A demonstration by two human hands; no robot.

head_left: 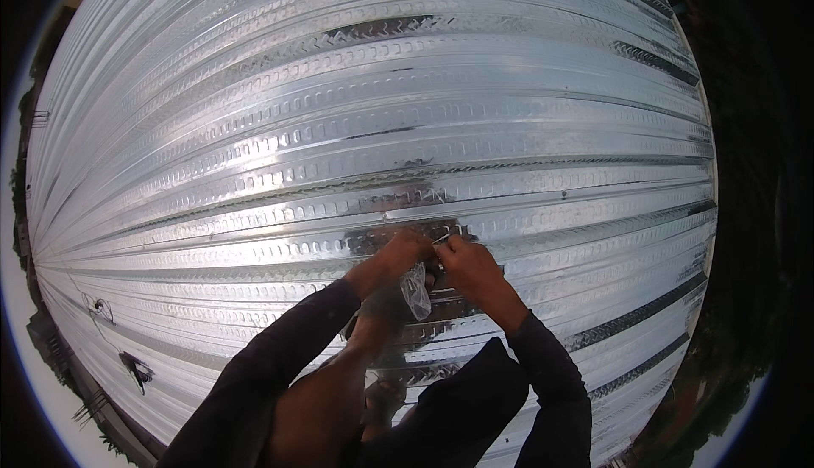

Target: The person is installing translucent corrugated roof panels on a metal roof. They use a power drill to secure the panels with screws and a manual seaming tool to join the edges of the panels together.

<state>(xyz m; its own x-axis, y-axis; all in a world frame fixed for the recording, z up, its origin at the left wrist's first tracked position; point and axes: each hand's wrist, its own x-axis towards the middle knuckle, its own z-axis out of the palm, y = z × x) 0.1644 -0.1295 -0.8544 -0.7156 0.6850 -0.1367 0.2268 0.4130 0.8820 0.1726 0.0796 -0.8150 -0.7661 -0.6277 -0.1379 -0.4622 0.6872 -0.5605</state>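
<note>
Both hands meet low in the middle of the head view, just above a ribbed silver metal sheet (509, 120). My left hand (405, 252) is closed, and a crumpled clear plastic bag (415, 292) hangs down from its fingers. Close beside it, the fingers of my right hand (468, 266) are pinched together. A short, thin, pale piece (441, 239) shows between the two sets of fingertips; it is too small to name. Dark sleeves cover both forearms.
The ribbed sheeting spreads all around, ending at an edge (710, 181) on the right with dark ground beyond. A dark bundle (136, 369) and a tangle of thin wire (100, 306) lie at left. My bent legs are below my hands.
</note>
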